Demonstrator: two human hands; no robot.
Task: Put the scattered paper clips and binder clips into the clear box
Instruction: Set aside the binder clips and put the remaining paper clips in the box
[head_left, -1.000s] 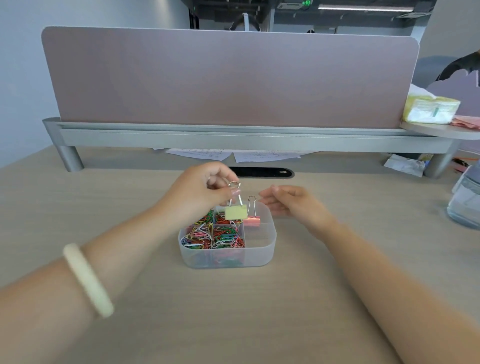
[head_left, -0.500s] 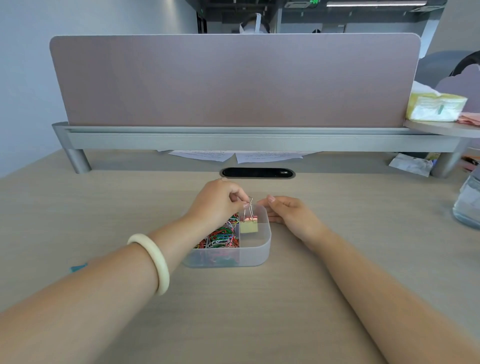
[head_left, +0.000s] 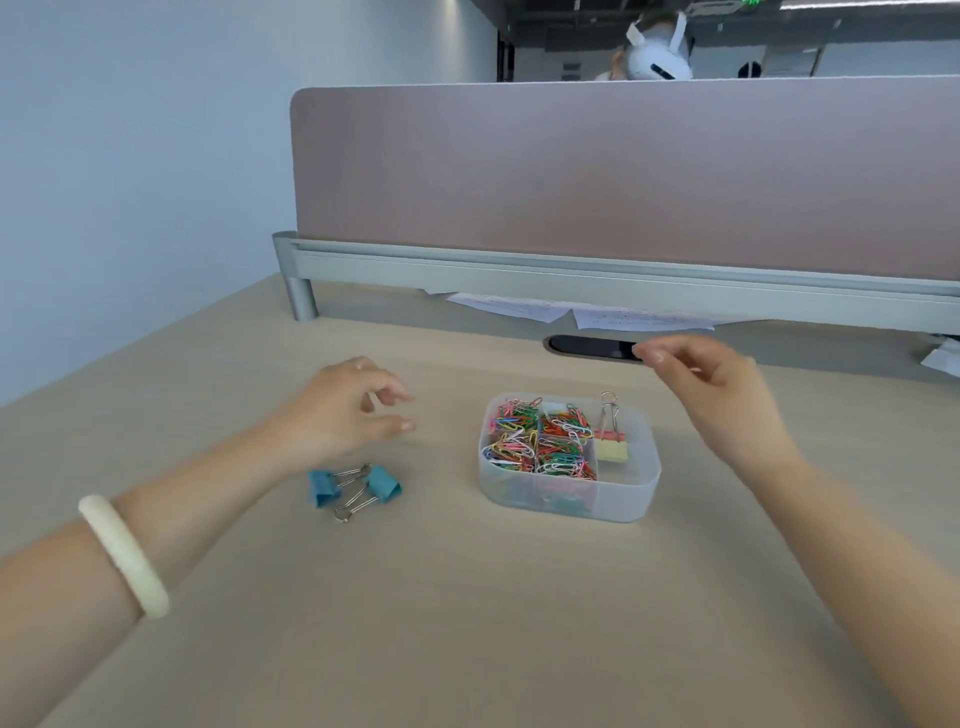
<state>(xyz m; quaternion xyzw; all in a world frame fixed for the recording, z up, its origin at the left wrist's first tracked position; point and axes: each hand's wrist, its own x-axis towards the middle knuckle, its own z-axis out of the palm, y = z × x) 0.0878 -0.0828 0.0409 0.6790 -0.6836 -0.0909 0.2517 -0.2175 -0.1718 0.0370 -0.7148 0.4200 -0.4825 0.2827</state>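
The clear box (head_left: 628, 501) sits mid-desk. Its left compartments hold several coloured paper clips (head_left: 540, 439); its right compartment holds a yellow binder clip (head_left: 612, 451) and a pink binder clip (head_left: 610, 432). Two blue binder clips (head_left: 353, 486) lie on the desk left of the box. My left hand (head_left: 343, 410) hovers just above and behind the blue clips, fingers loosely curled, holding nothing. My right hand (head_left: 722, 395) hangs in the air behind and right of the box, fingers relaxed and empty.
A mauve divider panel on a grey rail (head_left: 571, 270) closes off the desk's far side, with papers (head_left: 582, 312) tucked beneath it. A black cable slot (head_left: 587, 347) lies behind the box. A person's head shows beyond the panel.
My left hand let go of the yellow binder clip in the box and swung left to the blue clips. My right hand lifted off the box. The view turned left.
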